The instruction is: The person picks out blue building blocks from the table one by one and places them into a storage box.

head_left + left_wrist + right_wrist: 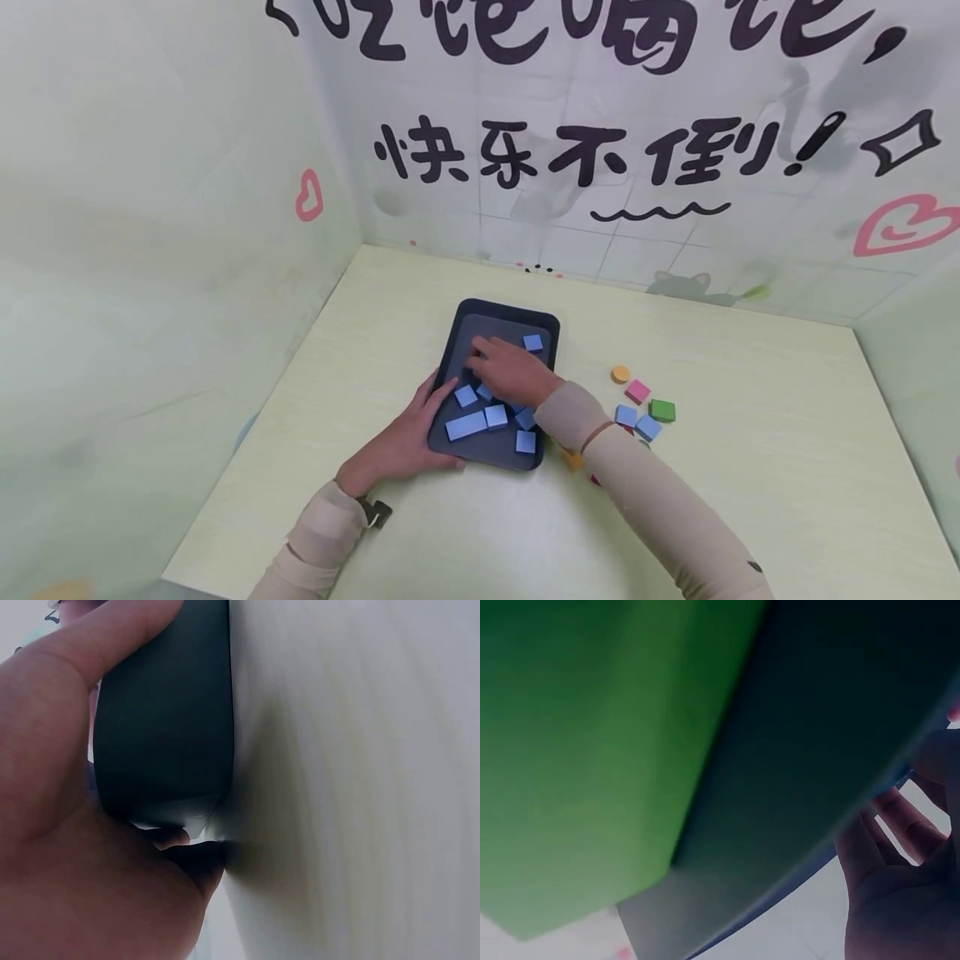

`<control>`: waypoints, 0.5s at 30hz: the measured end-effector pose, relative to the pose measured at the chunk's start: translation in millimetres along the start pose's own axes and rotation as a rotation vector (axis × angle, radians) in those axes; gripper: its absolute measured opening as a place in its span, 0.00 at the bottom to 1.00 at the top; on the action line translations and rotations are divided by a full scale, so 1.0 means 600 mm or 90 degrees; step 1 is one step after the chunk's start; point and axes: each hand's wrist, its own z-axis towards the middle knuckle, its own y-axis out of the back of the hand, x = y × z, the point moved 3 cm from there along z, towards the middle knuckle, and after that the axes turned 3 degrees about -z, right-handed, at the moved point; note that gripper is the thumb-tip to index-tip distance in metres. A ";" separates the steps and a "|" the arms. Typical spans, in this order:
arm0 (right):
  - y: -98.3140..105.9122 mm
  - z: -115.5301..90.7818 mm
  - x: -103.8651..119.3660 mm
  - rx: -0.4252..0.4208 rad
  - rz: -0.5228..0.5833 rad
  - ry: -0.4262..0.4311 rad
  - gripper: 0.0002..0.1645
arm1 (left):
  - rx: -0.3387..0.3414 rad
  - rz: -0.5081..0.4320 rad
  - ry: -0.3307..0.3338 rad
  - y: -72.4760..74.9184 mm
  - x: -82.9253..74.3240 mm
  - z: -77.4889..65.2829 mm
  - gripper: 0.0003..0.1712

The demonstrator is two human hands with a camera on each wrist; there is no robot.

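Note:
A dark rectangular tray point(491, 308) lies on the table with several blue blocks point(467, 426) in it, mostly in its near half. My left hand point(401, 433) grips the tray's near left corner, thumb along the side and fingertips round the near edge. The left wrist view has the tray's dark wall point(165, 712) between thumb and fingers. Over the middle of the tray, my right hand point(513, 371) reaches down with bent fingers; whether they pinch a block is hidden. In the right wrist view this hand point(900, 885) shows beyond the tray wall point(802, 735).
Right of the tray lie loose blocks: an orange round one point(620, 374), a pink one point(637, 391), a green one point(662, 410) and blue ones point(648, 427). The right forearm partly covers others. Printed wall sheets point(525, 217) stand behind and beside the table point(787, 433).

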 end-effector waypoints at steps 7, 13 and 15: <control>-0.005 0.001 0.000 0.003 0.013 0.003 0.19 | 0.000 0.001 -0.003 0.000 -0.002 0.000 0.70; -0.003 -0.004 -0.002 0.001 0.016 0.005 0.21 | 0.001 0.002 -0.003 0.000 -0.003 0.000 0.70; 0.001 -0.007 -0.003 -0.001 0.020 0.001 0.21 | -0.001 0.004 -0.004 0.000 -0.002 0.001 0.70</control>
